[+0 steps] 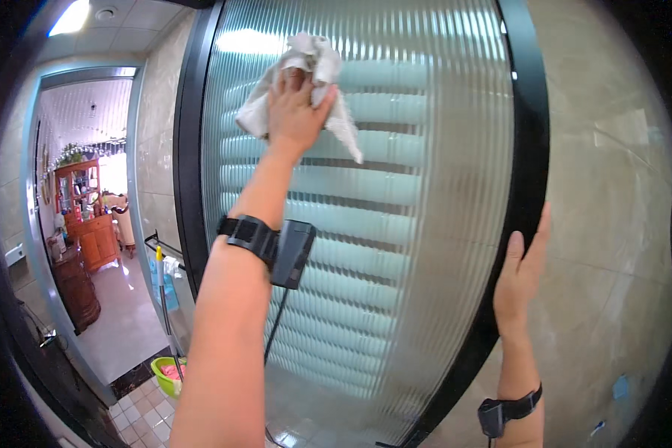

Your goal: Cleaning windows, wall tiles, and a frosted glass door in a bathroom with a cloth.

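A white cloth (336,59) is bunched under my left hand (297,115), which presses it against the upper part of a fluted glass door panel (369,274). One corner of the cloth hangs down to the right of my thumb. My right hand (518,285) holds the right upright of the panel's black frame (529,145), thumb on the front face and fingers along the outer edge. Both wrists wear a black strap; a black device box (293,255) with a cable sits on the left one.
On the left, a doorway (137,235) opens to a room with a wooden cabinet (95,241). A green basin (165,386) with pink cloth and a long pole (165,305) stand on the tiled floor (140,411). A black towel rail (168,246) and beige tiled walls flank the door.
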### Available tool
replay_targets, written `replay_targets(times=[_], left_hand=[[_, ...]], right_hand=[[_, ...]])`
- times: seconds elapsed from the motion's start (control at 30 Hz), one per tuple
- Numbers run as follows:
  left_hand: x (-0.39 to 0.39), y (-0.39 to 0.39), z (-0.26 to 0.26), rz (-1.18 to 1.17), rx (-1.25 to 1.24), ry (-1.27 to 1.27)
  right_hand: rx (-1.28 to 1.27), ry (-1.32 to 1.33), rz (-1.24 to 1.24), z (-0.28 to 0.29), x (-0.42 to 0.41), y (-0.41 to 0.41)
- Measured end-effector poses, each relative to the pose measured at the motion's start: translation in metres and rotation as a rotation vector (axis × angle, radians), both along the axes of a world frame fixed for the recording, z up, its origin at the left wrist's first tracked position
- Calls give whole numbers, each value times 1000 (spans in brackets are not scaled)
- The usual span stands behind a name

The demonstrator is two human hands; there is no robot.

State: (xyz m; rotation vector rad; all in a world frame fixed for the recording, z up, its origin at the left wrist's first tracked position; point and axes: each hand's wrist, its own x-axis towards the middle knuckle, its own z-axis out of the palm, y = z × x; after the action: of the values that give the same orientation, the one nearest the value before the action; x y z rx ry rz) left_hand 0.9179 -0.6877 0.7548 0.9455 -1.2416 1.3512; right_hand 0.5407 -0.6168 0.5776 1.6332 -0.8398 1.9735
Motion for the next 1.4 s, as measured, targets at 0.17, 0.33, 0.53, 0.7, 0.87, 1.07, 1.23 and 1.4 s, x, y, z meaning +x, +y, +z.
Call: replay_targets(times=[0.17, 0.33, 0.53, 0.7, 0.87, 1.07, 1.23, 1.4], left_hand=[[86, -10, -36, -75, -19, 205], [171, -16, -74, -30, 125, 368], [202, -22, -95, -135, 94, 372], [177, -19, -91, -111, 146, 531], [86, -15, -48, -157, -153, 140], [-91, 21, 14, -235, -16, -243], [-210, 39, 32, -288, -30, -336], [-230, 44, 50, -258, -1, -379]], right_hand=[[4, -8, -162, -3, -1, -3], [-5, -27, -253, -2, 7, -2], [-26, -40, -378, -4, 7, -2], [6, -88, -463, -3, 18, -1], [-43, -81, -416, -5, 19, 1], [-9, -77, -371, -6, 19, 3], [29, -86, -294, -8, 16, 4], [15, -106, -216, -7, 20, -1]])
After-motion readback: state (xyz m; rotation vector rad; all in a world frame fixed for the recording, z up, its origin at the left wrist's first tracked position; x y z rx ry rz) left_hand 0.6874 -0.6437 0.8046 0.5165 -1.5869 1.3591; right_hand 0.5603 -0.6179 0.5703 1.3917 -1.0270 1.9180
